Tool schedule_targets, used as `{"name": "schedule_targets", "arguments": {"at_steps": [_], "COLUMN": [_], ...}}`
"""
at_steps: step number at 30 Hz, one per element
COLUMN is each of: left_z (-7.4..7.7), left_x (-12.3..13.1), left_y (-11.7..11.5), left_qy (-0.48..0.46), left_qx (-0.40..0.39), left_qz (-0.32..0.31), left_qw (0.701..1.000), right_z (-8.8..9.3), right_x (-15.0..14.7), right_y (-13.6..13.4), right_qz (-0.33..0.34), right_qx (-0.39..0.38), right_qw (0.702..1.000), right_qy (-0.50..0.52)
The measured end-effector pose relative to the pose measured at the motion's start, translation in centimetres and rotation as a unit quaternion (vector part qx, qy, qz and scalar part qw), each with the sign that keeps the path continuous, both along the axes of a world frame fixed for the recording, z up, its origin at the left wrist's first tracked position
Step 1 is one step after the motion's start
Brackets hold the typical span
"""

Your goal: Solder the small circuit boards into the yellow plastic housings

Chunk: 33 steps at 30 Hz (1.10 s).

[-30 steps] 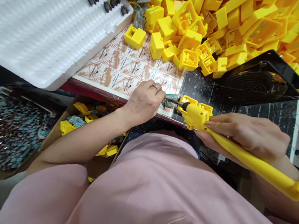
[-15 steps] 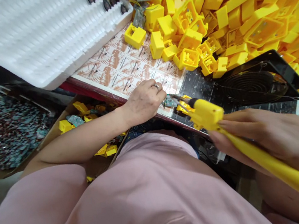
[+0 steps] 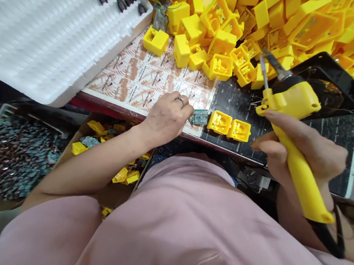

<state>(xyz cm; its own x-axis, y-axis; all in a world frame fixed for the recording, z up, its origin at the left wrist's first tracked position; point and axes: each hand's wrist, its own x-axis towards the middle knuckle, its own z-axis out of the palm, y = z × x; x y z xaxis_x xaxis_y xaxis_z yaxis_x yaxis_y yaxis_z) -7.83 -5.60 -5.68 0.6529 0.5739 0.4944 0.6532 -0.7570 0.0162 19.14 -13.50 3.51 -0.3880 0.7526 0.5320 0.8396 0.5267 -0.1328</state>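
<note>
My left hand [image 3: 168, 116] rests at the table's front edge, fingers curled onto a small green circuit board [image 3: 199, 117] lying on the patterned mat [image 3: 141, 82]. My right hand [image 3: 299, 152] is wrapped round the handle of a yellow soldering gun [image 3: 294, 131], held upright with its tip pointing up, away from the board. Two small yellow plastic parts [image 3: 229, 126] lie on the black surface between the two hands.
A large heap of yellow plastic housings [image 3: 277, 2] fills the back right. A white foam tray [image 3: 42, 37] with wired components at its corner lies at back left. A black fan [image 3: 331, 79] sits behind the gun. Boxes of green boards [image 3: 4, 156] and yellow parts [image 3: 103, 136] stand at left.
My right hand has drawn the soldering gun away from the circuit board to the right and swung its tip upward. The left hand has stayed on the board.
</note>
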Motion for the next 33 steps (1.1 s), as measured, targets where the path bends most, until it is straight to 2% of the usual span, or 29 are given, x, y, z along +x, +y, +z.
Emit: {"name": "schedule_targets", "arguments": {"at_steps": [3, 8, 13, 17, 20, 23, 26, 30, 33], "left_z": [0.0, 0.1, 0.1, 0.5, 1.2, 1.8, 1.3, 0.0, -0.3], "left_x": [-0.1, -0.2, -0.3, -1.2, -2.8, -4.6, -5.7, -5.4, -3.9], "left_y": [0.0, -0.1, 0.0, 0.5, 0.4, -0.6, -2.4, -4.1, -3.8], "left_qy": [0.014, -0.001, 0.000, -0.078, -0.165, -0.177, -0.144, -0.096, -0.119], "left_qx": [-0.016, -0.005, -0.062, -0.140, -0.158, -0.130, -0.077, 0.027, 0.023], "left_qz": [0.002, -0.005, -0.004, -0.038, 0.005, 0.056, 0.062, 0.111, 0.116], "left_qw": [1.000, 1.000, 0.998, 0.986, 0.973, 0.974, 0.985, 0.989, 0.986], "right_z": [0.0, -0.2, -1.0, -2.2, -3.5, -4.9, -5.6, -5.6, -5.6], "right_x": [-0.6, -0.7, -0.7, -1.7, -3.1, -4.2, -4.8, -5.4, -6.1], "right_y": [0.5, 0.8, 1.3, 2.3, 3.4, 4.7, 5.5, 5.0, 4.3], "right_qz": [0.033, 0.057, 0.066, 0.092, 0.131, 0.144, 0.152, 0.112, 0.076], "right_qx": [0.049, 0.032, 0.059, 0.029, -0.004, -0.026, -0.047, -0.029, -0.017], "right_qw": [0.998, 0.998, 0.996, 0.995, 0.991, 0.987, 0.985, 0.992, 0.990], "right_qy": [-0.020, -0.021, -0.033, -0.021, -0.032, -0.064, -0.069, 0.055, 0.122]}}
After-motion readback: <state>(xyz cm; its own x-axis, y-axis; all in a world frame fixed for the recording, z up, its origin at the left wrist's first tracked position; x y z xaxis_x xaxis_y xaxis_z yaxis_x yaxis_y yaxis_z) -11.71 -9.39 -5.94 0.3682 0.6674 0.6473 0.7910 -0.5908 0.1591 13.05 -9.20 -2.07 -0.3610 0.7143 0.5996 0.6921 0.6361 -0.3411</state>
